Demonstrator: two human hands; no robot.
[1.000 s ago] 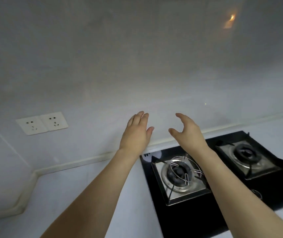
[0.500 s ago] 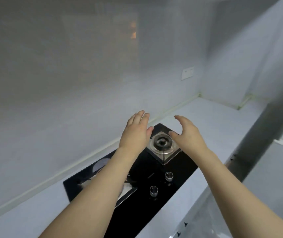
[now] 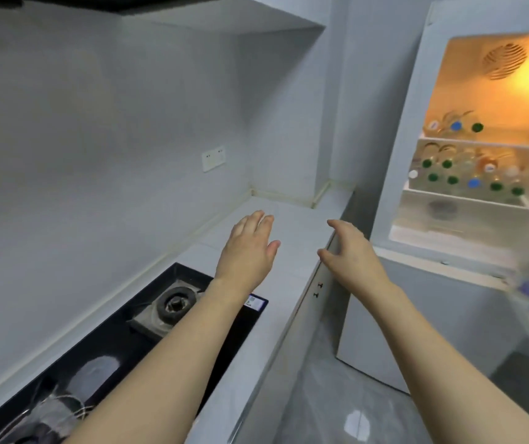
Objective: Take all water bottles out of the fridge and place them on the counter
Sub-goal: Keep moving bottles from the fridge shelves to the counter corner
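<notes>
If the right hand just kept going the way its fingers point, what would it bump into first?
Probably the near side wall of the open fridge, judging by the right hand pointing up and away past the counter edge. Depth is unclear; it holds nothing, and the bottles sit further right.

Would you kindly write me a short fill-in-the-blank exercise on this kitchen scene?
1. The fridge door is ____.
2. Both the left hand and the right hand hold ____.
3. The bottles still sit inside the ____.
4. The black gas hob is set into the ____, under the left arm.

Missing words: open; nothing; fridge; counter
</notes>
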